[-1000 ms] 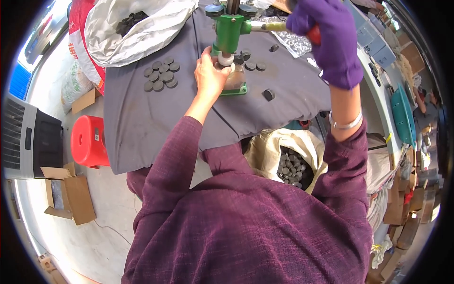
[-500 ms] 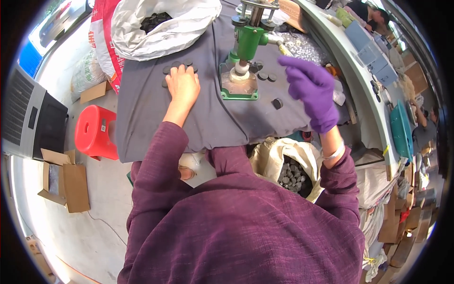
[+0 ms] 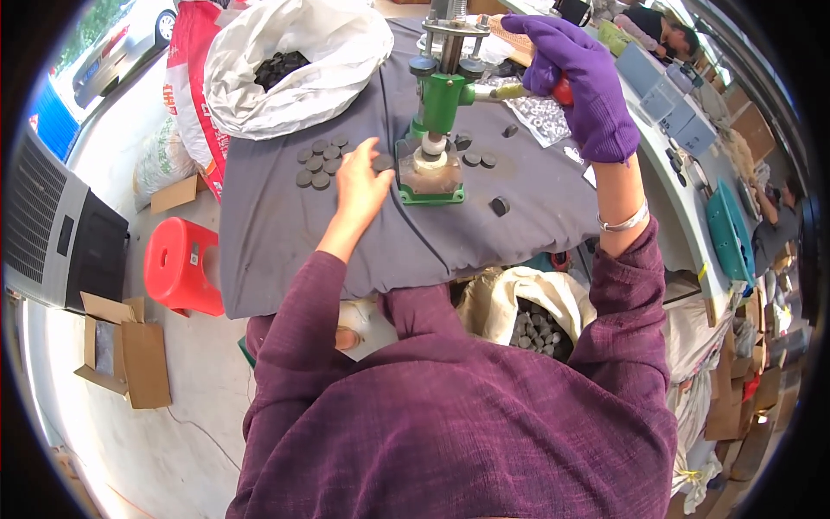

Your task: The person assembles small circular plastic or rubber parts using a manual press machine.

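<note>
A green hand press (image 3: 439, 112) stands on a table under a grey cloth (image 3: 285, 229). My right hand (image 3: 577, 73), in a purple glove, grips the press lever's red handle (image 3: 564, 92) at the upper right. My bare left hand (image 3: 361, 180) rests on the cloth just left of the press base, fingertips on a dark round disc (image 3: 383, 162). Several more dark discs (image 3: 316, 162) lie in a cluster left of that hand. A few discs (image 3: 481, 159) lie right of the press, and one (image 3: 499, 206) sits nearer the front edge.
A white sack of dark discs (image 3: 290, 65) lies at the table's back left; another open sack of discs (image 3: 538, 320) stands below the front edge. A red stool (image 3: 181, 264), cardboard boxes (image 3: 121, 350) and a grey unit (image 3: 52, 229) sit on the floor left. Another person (image 3: 661, 26) is far back right.
My right hand rose from the table's right side back up to the lever handle. My left hand moved right, from the disc cluster toward the press base.
</note>
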Demonstrator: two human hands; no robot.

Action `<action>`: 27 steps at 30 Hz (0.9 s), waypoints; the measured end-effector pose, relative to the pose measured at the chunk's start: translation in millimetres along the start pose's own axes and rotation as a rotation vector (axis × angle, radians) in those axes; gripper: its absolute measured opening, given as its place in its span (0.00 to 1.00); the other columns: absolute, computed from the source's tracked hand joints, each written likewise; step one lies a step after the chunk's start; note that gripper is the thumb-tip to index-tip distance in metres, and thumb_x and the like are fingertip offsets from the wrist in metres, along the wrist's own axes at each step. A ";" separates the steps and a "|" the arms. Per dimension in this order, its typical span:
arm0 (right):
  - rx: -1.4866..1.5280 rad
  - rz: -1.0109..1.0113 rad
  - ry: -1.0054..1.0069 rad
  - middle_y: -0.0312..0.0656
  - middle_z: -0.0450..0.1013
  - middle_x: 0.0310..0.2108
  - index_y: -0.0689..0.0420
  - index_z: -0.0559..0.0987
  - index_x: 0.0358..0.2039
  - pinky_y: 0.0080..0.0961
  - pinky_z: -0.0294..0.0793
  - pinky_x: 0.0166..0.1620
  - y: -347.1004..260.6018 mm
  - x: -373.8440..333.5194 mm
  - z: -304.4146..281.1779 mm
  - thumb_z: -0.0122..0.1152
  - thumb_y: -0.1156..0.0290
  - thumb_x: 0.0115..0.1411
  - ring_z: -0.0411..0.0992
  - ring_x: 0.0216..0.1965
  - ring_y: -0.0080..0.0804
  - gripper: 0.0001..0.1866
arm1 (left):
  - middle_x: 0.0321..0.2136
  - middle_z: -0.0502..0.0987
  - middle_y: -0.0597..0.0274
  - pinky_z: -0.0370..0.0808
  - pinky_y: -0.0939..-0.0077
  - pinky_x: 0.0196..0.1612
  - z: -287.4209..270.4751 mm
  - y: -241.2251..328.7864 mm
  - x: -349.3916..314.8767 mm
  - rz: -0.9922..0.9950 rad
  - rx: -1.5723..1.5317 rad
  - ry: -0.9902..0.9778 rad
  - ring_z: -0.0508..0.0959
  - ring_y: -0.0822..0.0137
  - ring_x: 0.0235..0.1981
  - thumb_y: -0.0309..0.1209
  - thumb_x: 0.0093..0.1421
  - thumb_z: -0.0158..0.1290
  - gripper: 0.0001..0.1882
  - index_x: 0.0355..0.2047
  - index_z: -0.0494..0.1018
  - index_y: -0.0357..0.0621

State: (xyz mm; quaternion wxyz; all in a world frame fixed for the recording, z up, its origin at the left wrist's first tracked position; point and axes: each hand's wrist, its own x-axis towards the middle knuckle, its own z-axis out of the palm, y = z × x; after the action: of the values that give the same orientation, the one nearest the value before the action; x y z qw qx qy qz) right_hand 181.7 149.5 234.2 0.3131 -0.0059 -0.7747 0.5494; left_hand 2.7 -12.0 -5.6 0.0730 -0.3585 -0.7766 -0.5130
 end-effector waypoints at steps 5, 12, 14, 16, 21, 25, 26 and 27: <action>0.090 0.052 0.086 0.34 0.68 0.20 0.66 0.77 0.45 0.17 0.65 0.23 -7.4 1.2 4.4 0.51 0.72 0.63 0.64 0.17 0.18 0.14 | 0.38 0.76 0.55 0.73 0.67 0.45 30.4 34.7 2.3 -0.060 -0.089 -0.143 0.75 0.59 0.39 0.24 0.43 0.61 0.38 0.57 0.63 0.41; 0.087 0.119 0.172 0.37 0.72 0.22 0.65 0.78 0.43 0.16 0.66 0.20 -7.2 -1.4 5.5 0.54 0.72 0.62 0.67 0.16 0.19 0.13 | 0.42 0.79 0.55 0.73 0.69 0.48 59.4 34.1 10.1 -0.039 -0.006 -0.029 0.77 0.60 0.43 0.27 0.42 0.63 0.40 0.58 0.62 0.39; 0.067 0.114 0.179 0.37 0.72 0.22 0.65 0.78 0.42 0.16 0.66 0.20 -4.5 -6.8 7.7 0.54 0.72 0.62 0.67 0.16 0.19 0.12 | 0.42 0.80 0.53 0.73 0.69 0.49 64.5 34.1 13.5 -0.115 -0.147 -0.002 0.79 0.60 0.43 0.28 0.41 0.65 0.40 0.57 0.63 0.36; 0.048 0.110 0.183 0.37 0.72 0.22 0.65 0.78 0.42 0.16 0.67 0.20 0.5 -15.6 10.0 0.53 0.71 0.62 0.67 0.16 0.19 0.12 | 0.41 0.80 0.53 0.73 0.70 0.50 68.9 34.6 14.7 -0.129 -0.137 0.000 0.79 0.60 0.43 0.29 0.40 0.66 0.41 0.56 0.63 0.35; -0.053 0.005 0.151 0.34 0.71 0.21 0.65 0.78 0.44 0.15 0.64 0.24 20.7 -44.9 18.6 0.52 0.73 0.62 0.64 0.18 0.16 0.13 | 0.41 0.80 0.52 0.73 0.70 0.50 68.6 36.7 17.4 -0.148 -0.102 -0.006 0.80 0.62 0.44 0.30 0.39 0.67 0.42 0.57 0.63 0.34; -0.234 -0.089 0.115 0.33 0.72 0.21 0.60 0.81 0.40 0.17 0.67 0.23 73.0 -104.4 25.8 0.59 0.77 0.56 0.68 0.19 0.17 0.10 | 0.43 0.79 0.51 0.73 0.69 0.50 63.5 39.6 14.4 -0.172 -0.200 -0.040 0.79 0.60 0.44 0.28 0.41 0.65 0.41 0.57 0.62 0.34; -0.584 -0.527 -0.007 0.34 0.73 0.23 0.60 0.81 0.39 0.19 0.70 0.27 85.6 -100.4 29.8 0.61 0.81 0.52 0.70 0.23 0.20 0.12 | 0.44 0.78 0.50 0.73 0.69 0.50 62.8 33.4 16.2 -0.154 -0.273 -0.034 0.79 0.59 0.44 0.27 0.42 0.64 0.40 0.57 0.62 0.34; -0.400 -0.289 0.084 0.35 0.74 0.24 0.59 0.82 0.39 0.19 0.70 0.28 87.7 -108.7 31.9 0.61 0.82 0.51 0.70 0.25 0.20 0.13 | 0.45 0.77 0.51 0.72 0.67 0.51 59.6 25.2 14.1 -0.135 -0.228 -0.013 0.77 0.57 0.46 0.27 0.44 0.61 0.35 0.55 0.65 0.35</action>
State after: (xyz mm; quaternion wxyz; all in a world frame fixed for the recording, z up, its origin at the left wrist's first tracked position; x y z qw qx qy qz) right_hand 224.0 118.8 100.8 0.4131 0.0204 -0.8471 0.3336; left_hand 23.5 50.9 -7.6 -0.0078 -0.3145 -0.7360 -0.5995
